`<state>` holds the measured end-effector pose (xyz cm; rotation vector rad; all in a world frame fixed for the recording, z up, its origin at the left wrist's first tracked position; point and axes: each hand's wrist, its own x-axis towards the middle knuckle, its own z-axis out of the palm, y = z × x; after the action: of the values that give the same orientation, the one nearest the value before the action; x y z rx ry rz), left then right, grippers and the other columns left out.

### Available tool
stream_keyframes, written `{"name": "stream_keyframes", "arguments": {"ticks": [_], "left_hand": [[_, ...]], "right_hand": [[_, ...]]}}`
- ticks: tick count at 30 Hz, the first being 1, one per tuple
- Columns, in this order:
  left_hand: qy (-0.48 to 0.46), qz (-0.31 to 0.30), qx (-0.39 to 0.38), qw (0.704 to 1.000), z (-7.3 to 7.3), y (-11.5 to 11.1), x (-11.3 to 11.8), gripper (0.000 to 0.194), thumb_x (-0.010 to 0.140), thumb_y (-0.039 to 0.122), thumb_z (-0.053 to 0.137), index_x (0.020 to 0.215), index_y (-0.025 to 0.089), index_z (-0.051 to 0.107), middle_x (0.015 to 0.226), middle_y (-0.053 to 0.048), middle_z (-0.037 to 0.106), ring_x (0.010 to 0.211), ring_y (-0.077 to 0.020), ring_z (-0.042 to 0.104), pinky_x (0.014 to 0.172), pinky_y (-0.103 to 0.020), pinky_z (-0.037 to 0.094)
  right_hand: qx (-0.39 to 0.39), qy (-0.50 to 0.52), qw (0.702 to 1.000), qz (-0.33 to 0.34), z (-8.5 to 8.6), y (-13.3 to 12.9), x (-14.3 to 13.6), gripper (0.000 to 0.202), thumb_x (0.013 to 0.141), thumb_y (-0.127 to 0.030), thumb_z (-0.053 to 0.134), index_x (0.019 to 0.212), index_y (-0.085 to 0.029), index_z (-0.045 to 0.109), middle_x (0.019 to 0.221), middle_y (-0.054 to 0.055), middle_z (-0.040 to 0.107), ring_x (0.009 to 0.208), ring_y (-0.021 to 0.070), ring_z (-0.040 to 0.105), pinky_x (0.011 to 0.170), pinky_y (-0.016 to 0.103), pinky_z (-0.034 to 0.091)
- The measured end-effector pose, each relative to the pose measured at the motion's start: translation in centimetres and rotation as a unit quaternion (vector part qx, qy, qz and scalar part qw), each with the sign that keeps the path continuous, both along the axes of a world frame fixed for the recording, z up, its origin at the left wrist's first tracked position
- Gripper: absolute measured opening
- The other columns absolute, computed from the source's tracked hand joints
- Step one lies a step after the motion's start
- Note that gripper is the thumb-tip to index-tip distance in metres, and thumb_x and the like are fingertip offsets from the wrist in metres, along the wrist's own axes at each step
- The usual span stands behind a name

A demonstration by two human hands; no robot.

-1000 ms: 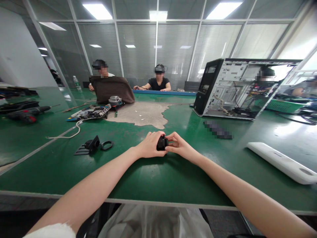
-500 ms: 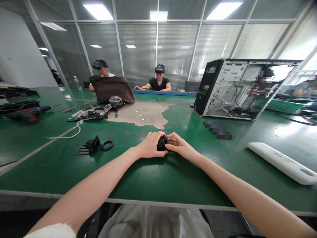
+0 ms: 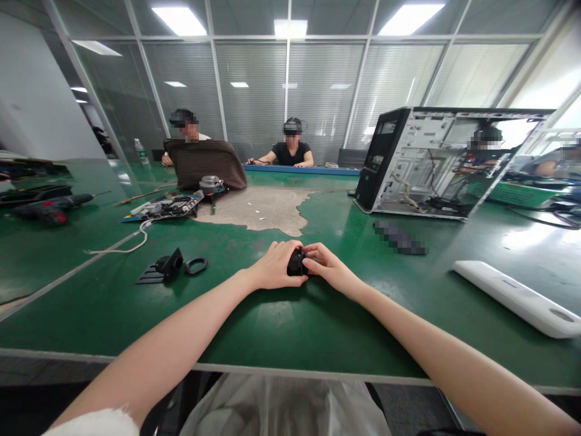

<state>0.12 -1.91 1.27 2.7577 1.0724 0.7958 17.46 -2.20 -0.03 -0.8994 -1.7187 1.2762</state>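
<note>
Drill: lies at the far left of the green bench [image 3: 281,330], well apart from both hands.
Circuit board: the board [image 3: 167,206] rests beyond the bracket, near a pale cord [image 3: 144,236].
Slotted bracket: the black bracket [image 3: 169,265] lies loose, apart from the left hand.
Ring: the black ring [image 3: 196,266] lies just beside the bracket, held by neither hand.
Left hand: this hand [image 3: 276,266] is wrapped around the black part, its grip unchanged over the last second.
Black part: the piece [image 3: 295,264] is between the two hands, near the middle of the bench.
Right hand: this hand [image 3: 325,266] pinches the part's right end; its thumb has just shifted upward there, which suggests turning or pressing, though I cannot tell which.
Computer case: the opened case [image 3: 411,163] stands beyond the right hand.
White bar: the long bar [image 3: 512,297] lies at far right, untouched.
</note>
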Motion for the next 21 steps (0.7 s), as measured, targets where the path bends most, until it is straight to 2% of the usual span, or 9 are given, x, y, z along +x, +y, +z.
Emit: {"name": "stream_keyframes", "arguments": {"ticks": [8,14,18,21], "left_hand": [[0.001,0.004,0.005,1.000,-0.07,0.02,0.00,0.052,0.065,0.041,0.056,0.106,0.019,0.034,0.097,-0.005,0.050,0.087,-0.0217,0.049,0.078,-0.036,0.033],[0.000,0.007,0.003,1.000,-0.02,-0.11,0.06,0.054,0.064,0.042,0.057,0.107,0.019,0.034,0.100,-0.006,0.050,0.088,-0.0221,0.048,0.079,-0.036,0.033],[-0.001,0.003,-0.003,1.000,0.08,-0.14,0.04,0.053,0.064,0.041,0.058,0.107,0.020,0.035,0.100,-0.005,0.050,0.088,-0.0220,0.048,0.079,-0.036,0.033],[-0.001,0.004,-0.009,1.000,0.13,-0.14,0.02,0.052,0.064,0.041,0.058,0.106,0.020,0.035,0.100,-0.005,0.050,0.089,-0.0223,0.048,0.080,-0.037,0.032]], "right_hand": [[0.037,0.029,0.997,0.054,0.31,-0.26,0.43,0.029,0.067,-0.023,0.065,0.087,-0.022,0.044,0.094,0.000,0.054,0.089,0.0137,0.054,0.079,0.030,0.043],[-0.011,0.034,0.999,0.014,0.55,-0.61,0.02,0.019,0.074,-0.033,0.056,0.084,-0.021,0.046,0.088,-0.001,0.055,0.077,0.0114,0.055,0.071,0.029,0.046],[-0.032,0.027,0.999,-0.014,0.39,-0.39,-0.17,0.025,0.072,-0.035,0.058,0.090,-0.022,0.047,0.089,0.000,0.055,0.080,0.0126,0.055,0.073,0.031,0.046],[-0.028,0.015,0.999,-0.005,0.38,-0.26,0.05,0.026,0.072,-0.034,0.057,0.092,-0.022,0.048,0.093,0.001,0.054,0.083,0.0136,0.055,0.076,0.032,0.045]]}}
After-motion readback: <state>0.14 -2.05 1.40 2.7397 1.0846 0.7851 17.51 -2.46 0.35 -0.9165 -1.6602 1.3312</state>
